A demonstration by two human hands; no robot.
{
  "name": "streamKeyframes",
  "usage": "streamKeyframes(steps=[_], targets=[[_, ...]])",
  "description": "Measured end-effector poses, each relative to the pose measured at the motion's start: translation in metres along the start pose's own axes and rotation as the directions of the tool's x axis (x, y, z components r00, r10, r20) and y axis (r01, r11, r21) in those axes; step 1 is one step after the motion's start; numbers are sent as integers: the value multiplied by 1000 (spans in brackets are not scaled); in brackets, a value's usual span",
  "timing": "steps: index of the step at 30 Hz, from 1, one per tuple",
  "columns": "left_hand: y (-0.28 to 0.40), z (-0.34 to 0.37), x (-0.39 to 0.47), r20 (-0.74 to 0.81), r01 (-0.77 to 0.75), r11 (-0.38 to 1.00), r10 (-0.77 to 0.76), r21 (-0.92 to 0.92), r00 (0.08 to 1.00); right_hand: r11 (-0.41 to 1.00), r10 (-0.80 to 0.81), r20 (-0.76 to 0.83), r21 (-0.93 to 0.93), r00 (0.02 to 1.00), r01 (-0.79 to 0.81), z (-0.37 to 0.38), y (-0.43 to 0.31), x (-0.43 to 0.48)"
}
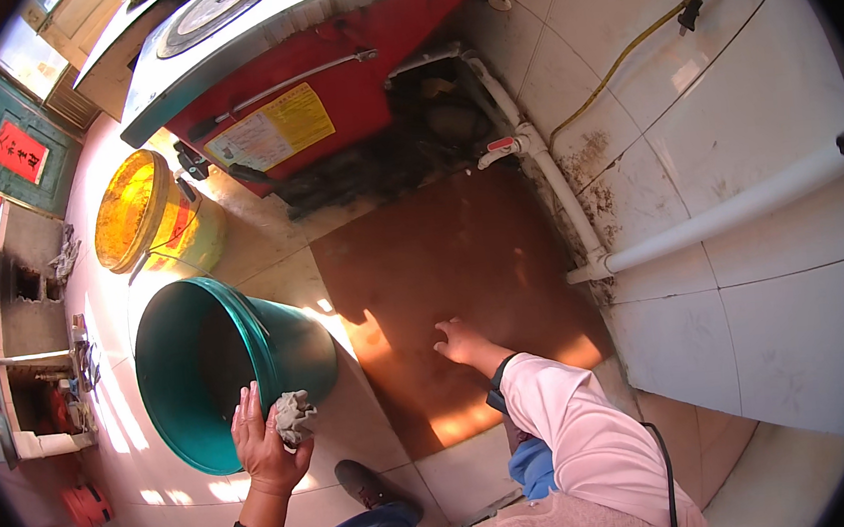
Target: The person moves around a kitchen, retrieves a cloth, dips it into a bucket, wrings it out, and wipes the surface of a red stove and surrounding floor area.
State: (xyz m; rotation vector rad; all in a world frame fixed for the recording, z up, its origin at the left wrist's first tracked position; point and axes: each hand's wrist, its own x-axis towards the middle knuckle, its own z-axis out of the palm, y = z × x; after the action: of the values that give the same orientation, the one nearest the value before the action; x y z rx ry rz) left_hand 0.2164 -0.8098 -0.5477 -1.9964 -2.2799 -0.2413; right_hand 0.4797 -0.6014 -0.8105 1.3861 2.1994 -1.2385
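Observation:
My left hand is at the rim of a large green plastic bucket, its fingers fairly straight. A crumpled grey cloth sits between its thumb and fingers, against the bucket's outer side. The bucket stands tilted in the view, and its inside looks dark; what it holds cannot be told. To the right, my right hand hangs over a reddish-brown mat or board on the floor, fingers slightly bent and nothing seen in them. Whether it touches the surface is unclear.
A yellow bucket with a wire handle stands beyond the green one. Ahead is a red stove with a metal top. White pipes with a red-handled valve run along the tiled wall at right, below a yellow hose and a black plug.

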Motion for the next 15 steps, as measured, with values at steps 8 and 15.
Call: streamKeyframes(steps=[8, 15], targets=[[0, 1, 3, 16, -7, 1000, 7, 2, 1000, 993, 93, -290, 103, 953, -65, -47, 25, 20], [1, -1, 7, 39, -3, 1000, 4, -28, 999, 957, 53, -440, -235, 897, -172, -105, 44, 51]])
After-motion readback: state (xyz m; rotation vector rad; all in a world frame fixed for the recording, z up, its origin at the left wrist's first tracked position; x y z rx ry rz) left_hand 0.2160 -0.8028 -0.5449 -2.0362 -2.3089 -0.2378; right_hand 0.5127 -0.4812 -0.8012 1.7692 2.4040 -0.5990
